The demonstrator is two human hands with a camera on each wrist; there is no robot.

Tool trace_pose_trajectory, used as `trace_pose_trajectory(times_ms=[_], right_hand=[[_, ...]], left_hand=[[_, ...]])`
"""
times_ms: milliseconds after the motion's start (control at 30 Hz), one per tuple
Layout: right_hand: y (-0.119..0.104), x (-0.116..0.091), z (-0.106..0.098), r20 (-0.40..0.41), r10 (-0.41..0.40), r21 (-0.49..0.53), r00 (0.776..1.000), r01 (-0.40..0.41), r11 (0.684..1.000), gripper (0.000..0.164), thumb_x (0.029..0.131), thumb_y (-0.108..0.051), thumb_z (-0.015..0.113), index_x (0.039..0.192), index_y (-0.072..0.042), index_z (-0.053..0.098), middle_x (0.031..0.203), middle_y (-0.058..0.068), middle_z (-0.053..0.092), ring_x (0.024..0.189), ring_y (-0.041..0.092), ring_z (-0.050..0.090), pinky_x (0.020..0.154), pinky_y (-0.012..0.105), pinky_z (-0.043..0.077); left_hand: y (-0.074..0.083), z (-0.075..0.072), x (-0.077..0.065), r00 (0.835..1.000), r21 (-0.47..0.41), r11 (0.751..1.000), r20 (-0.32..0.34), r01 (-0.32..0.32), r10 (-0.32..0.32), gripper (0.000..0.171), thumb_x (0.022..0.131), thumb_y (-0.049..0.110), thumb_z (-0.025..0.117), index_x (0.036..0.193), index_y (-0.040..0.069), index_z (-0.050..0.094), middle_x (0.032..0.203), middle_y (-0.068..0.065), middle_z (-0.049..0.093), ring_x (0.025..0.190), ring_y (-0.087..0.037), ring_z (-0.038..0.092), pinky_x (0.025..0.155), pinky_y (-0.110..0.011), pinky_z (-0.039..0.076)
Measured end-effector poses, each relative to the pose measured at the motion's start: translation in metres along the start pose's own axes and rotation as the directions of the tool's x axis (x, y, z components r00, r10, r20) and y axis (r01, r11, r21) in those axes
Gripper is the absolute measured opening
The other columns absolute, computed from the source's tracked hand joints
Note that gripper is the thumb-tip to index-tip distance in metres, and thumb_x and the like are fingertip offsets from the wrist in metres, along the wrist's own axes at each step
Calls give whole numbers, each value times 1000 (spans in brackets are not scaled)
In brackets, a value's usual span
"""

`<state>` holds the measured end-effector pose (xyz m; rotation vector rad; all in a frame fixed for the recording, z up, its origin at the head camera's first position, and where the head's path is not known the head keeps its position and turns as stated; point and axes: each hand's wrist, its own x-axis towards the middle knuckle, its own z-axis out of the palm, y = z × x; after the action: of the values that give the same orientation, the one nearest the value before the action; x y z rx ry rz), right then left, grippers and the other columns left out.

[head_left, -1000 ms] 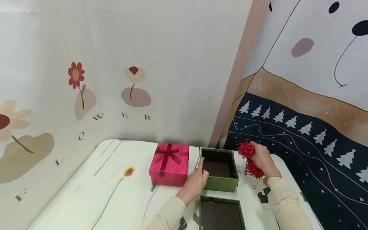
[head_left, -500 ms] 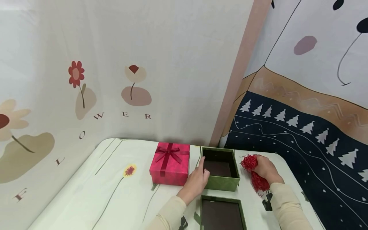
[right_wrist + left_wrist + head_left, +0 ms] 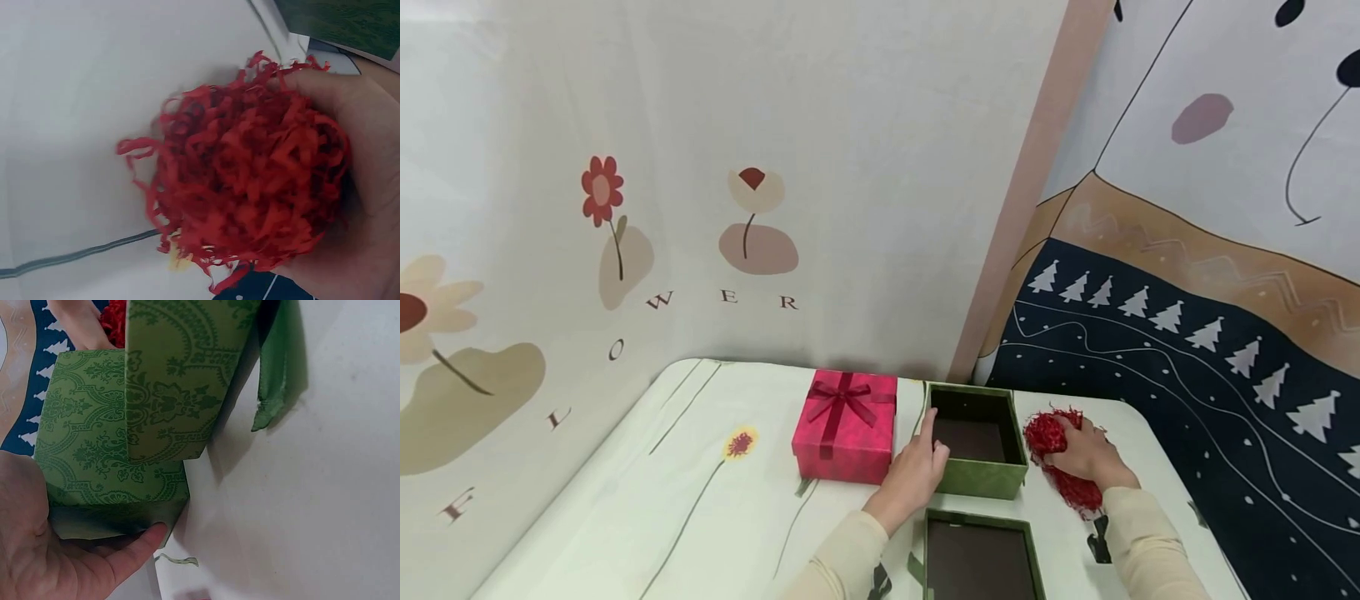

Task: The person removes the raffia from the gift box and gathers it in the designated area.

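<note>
A green patterned gift box with a dark inside stands without its lid on the table. My left hand holds it at the near left corner, index finger along the left wall and thumb by the front rim. In the left wrist view several fingers lie against the side of the box. Right of the box, my right hand grips a clump of red crinkled paper shred from above, low over the table or touching it. Its thumb and fingers curl round the clump; some fingertips are hidden.
The green lid lies inside-up in front of the box. A red gift box with a dark red ribbon bow stands to the left. Printed cloth walls border the flower-patterned table at the back and right.
My right hand has moved down and slightly right with the red paper shred, which hung from the hand before and now lies bunched near the table. My left hand has stayed at the green box.
</note>
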<state>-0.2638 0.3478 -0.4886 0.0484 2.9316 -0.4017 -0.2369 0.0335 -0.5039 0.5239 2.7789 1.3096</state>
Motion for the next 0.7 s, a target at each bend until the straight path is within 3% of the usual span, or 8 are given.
trace_pose_trajectory(times_ms=[100, 267, 533, 700], right_hand=[[-1, -3, 2, 62, 28, 23, 998, -29, 999, 89, 89, -37, 74, 154, 10, 32, 146, 51, 25, 134, 72, 26, 103, 80, 32], [-1, -7, 3, 109, 52, 56, 993, -59, 997, 92, 90, -38, 73, 156, 8, 29, 148, 50, 22, 135, 71, 25, 102, 82, 31], [-10, -10, -16, 68, 6, 101, 998, -13, 995, 98, 87, -47, 70, 160, 0, 24, 154, 48, 14, 138, 75, 15, 102, 85, 26], [-22, -14, -29, -23, -43, 115, 999, 45, 992, 92, 92, -44, 67, 160, 1, 25, 158, 47, 6, 144, 70, 2, 106, 86, 11]], left_hand=[[0, 0, 0, 1000, -2, 1000, -1, -4, 4, 63, 104, 21, 44, 163, 7, 25, 74, 0, 47, 60, -13, 41, 64, -32, 41], [0, 0, 0, 1000, -9, 1000, 8, -9, 9, 63, 105, 20, 44, 163, 6, 24, 74, -1, 47, 60, -13, 41, 63, -32, 41], [-1, -1, 1, 1000, -13, 1000, 12, 8, -8, 63, 105, 23, 43, 163, 8, 24, 75, 0, 47, 59, -12, 41, 61, -32, 40], [-1, 0, 1, 1000, -13, 1000, 10, 11, -10, 63, 104, 22, 43, 163, 8, 25, 76, 0, 47, 60, -13, 42, 62, -33, 40]])
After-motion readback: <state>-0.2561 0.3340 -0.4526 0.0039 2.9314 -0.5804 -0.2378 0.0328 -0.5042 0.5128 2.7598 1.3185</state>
